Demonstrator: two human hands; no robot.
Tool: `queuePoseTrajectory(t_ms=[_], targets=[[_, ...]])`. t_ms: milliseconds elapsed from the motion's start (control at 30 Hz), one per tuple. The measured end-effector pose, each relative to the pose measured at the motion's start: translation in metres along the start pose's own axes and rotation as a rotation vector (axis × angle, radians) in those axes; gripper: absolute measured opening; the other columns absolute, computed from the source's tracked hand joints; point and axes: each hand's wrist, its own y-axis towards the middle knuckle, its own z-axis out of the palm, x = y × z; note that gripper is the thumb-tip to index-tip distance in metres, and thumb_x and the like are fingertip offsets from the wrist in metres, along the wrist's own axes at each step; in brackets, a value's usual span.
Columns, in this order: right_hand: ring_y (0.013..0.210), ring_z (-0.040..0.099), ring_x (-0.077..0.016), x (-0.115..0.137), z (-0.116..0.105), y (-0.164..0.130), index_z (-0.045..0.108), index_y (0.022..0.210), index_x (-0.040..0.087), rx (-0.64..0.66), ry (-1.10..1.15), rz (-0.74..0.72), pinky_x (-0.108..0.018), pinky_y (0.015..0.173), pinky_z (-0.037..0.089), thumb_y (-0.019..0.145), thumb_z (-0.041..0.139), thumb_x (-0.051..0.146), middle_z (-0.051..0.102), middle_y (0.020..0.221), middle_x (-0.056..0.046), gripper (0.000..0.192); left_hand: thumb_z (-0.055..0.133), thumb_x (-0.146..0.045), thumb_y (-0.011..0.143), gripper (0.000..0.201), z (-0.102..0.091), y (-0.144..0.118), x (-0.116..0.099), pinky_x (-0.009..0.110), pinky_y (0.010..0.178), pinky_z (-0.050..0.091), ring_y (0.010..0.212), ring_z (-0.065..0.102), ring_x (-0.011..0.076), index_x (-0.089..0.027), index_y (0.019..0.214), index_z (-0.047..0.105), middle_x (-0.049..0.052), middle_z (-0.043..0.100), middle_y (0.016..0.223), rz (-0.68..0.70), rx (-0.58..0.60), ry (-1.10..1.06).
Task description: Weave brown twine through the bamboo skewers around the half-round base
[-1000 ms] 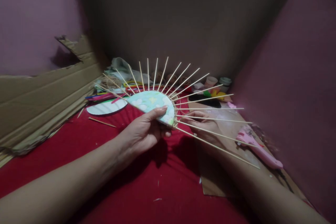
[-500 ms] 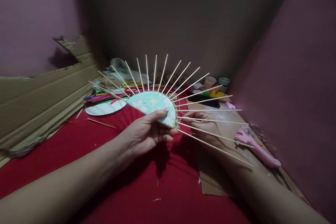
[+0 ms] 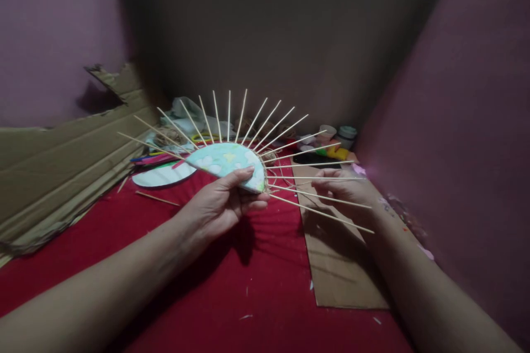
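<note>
Centre of frame: pale blue patterned half-disc (image 3: 221,159), held above the red cloth (image 3: 273,309); thin sticks (image 3: 229,116) fan out from its curved edge. Left hand (image 3: 217,204): grip pinching the half-disc at its lower right, thumb on top, fingers beneath. Right hand (image 3: 348,190), right of centre, behind the lowest sticks: grip pressed together at the fingertips, pinching a fine strand of twine (image 3: 271,158) that runs to the rim. From where I stand, a brown cardboard sheet (image 3: 343,265) lies lower right; a white curved panel (image 3: 161,177) lies left of centre.
</note>
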Motion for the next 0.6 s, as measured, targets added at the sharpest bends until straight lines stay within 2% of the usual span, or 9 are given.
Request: queuePoseTrajectory(t_ms=[100, 233, 433, 600], targets=[[0.044, 0.037, -0.0065, -0.004, -0.02, 0.008, 0.056, 0.057, 0.016, 0.06, 0.079, 0.01, -0.022, 0.043, 0.024, 0.053, 0.08, 0.028, 0.046, 0.049, 0.004, 0.027, 0.051, -0.01, 0.086, 0.005, -0.002, 0.001, -0.001, 0.028, 0.045, 0.057, 0.052, 0.066, 0.0205, -0.009, 0.085, 0.056, 0.012, 0.066, 0.063, 0.014, -0.015, -0.011], [0.05, 0.044, -0.0101, -0.007, -0.039, 0.009, 0.056, 0.052, 0.016, 0.156, 0.044, -0.107, -0.026, 0.051, 0.034, 0.06, 0.074, 0.026, 0.048, 0.05, 0.001, 0.023, 0.052, -0.009, 0.085, 0.005, -0.002, 0.001, -0.003, 0.027, 0.043, 0.057, 0.052, 0.066, 0.0204, -0.009, 0.086, 0.056, 0.011, 0.066, 0.063, 0.038, -0.046, -0.008], [0.054, 0.045, -0.01, -0.002, -0.051, 0.003, 0.059, 0.054, 0.015, 0.0, -0.056, -0.173, -0.026, 0.056, 0.035, 0.062, 0.071, 0.023, 0.05, 0.053, 0.002, 0.016, 0.051, -0.009, 0.085, 0.005, -0.004, 0.004, -0.004, 0.026, 0.044, 0.057, 0.052, 0.066, 0.0201, -0.009, 0.084, 0.056, 0.012, 0.065, 0.062, 0.057, -0.072, 0.007], [0.051, 0.046, -0.0094, -0.004, -0.06, 0.01, 0.054, 0.05, 0.017, -0.012, -0.208, -0.222, -0.025, 0.055, 0.035, 0.062, 0.073, 0.028, 0.052, 0.048, 0.003, 0.025, 0.052, -0.008, 0.083, 0.006, -0.006, 0.005, -0.002, 0.026, 0.043, 0.057, 0.053, 0.066, 0.0206, -0.009, 0.083, 0.058, 0.012, 0.066, 0.064, 0.112, -0.068, 0.009]])
